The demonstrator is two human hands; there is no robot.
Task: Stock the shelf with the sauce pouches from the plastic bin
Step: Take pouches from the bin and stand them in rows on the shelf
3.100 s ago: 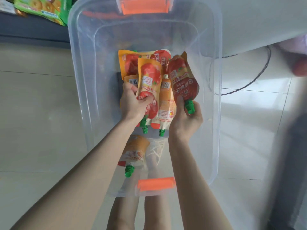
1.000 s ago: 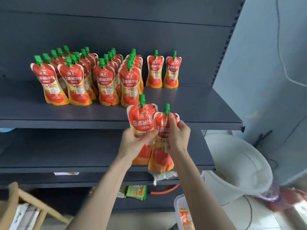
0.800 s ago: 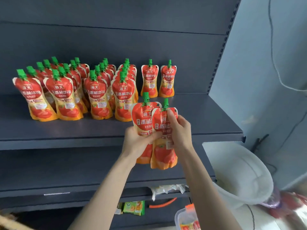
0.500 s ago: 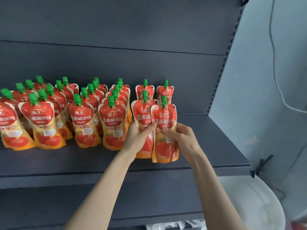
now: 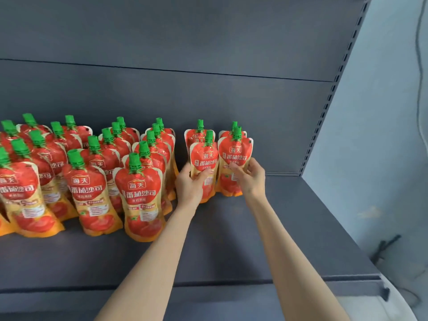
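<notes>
The shelf (image 5: pixel 231 251) looked like painted metal, dark grey and matt, with a faint sheen along its front lip. The back panel (image 5: pixel 162 42) above it wore the same smooth, flat coat, and so did the slotted upright (image 5: pixel 333 89) at the upper right of the frame. The sauce pouches (image 5: pixel 141 193) were glossy printed film (plastic, by the look), catching light on their red faces; their green caps (image 5: pixel 135 162) were ribbed moulded plastic. The wall (image 5: pixel 382 135) at the right was pale matt paint, slightly mottled.
</notes>
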